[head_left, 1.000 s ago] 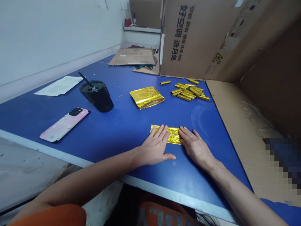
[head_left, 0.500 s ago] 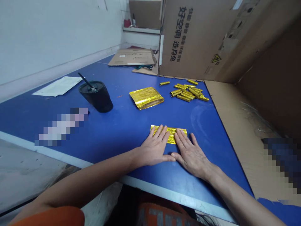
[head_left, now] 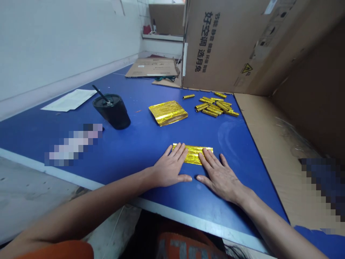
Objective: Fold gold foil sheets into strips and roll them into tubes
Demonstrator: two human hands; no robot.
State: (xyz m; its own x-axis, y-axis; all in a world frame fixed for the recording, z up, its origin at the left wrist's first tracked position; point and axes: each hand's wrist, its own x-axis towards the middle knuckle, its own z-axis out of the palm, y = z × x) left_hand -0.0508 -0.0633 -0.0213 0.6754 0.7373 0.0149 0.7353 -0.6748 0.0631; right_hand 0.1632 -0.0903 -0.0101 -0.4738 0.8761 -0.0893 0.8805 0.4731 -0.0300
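A folded strip of shiny gold foil paper (head_left: 193, 155) lies flat on the blue table near its front edge. My left hand (head_left: 170, 166) rests with fingers stretched out over the strip's left end. Fingers of my right hand (head_left: 219, 175) lie flat on its right end, the thumb pointing left on the table. Between the two hands the middle of the strip shows. Beyond it sits a stack of gold foil sheets (head_left: 169, 112). Several rolled or folded gold pieces (head_left: 215, 105) are heaped at the back right, and one gold piece (head_left: 188, 96) lies apart from them.
A dark lidded cup with a straw (head_left: 114, 113) stands at the left, a white sheet (head_left: 70, 100) behind it. Flattened cardboard (head_left: 152, 67) lies at the back. A large cardboard box wall (head_left: 218, 46) rises behind the heap, and brown cardboard (head_left: 258, 122) borders the table's right side.
My left hand has slid left along the gold strip, away from my right hand, so their thumbs no longer touch and more foil shows between. My right hand has barely moved.
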